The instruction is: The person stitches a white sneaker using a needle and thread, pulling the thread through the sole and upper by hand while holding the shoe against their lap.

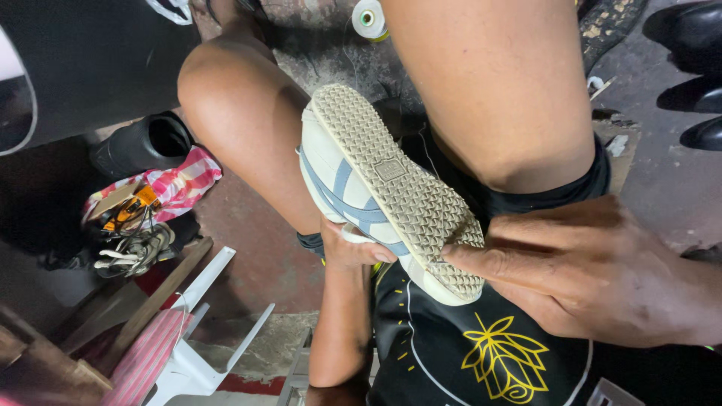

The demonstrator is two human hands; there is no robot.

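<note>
A cream sneaker (338,162) with blue side stripes lies tilted between my knees, its tan patterned sole (398,188) turned up toward me. My left hand (347,252) grips the sneaker from below at its side, thumb on the upper. My right hand (594,271) comes in from the right, and its fingertips press on the edge of the sole near the lower end.
A spool of white thread (369,19) sits on the floor above. A pink checked bag (162,192) with odds and ends lies at left beside a black boot (143,144). Black shoes (692,68) stand at upper right. White plastic chair parts (199,331) lie at lower left.
</note>
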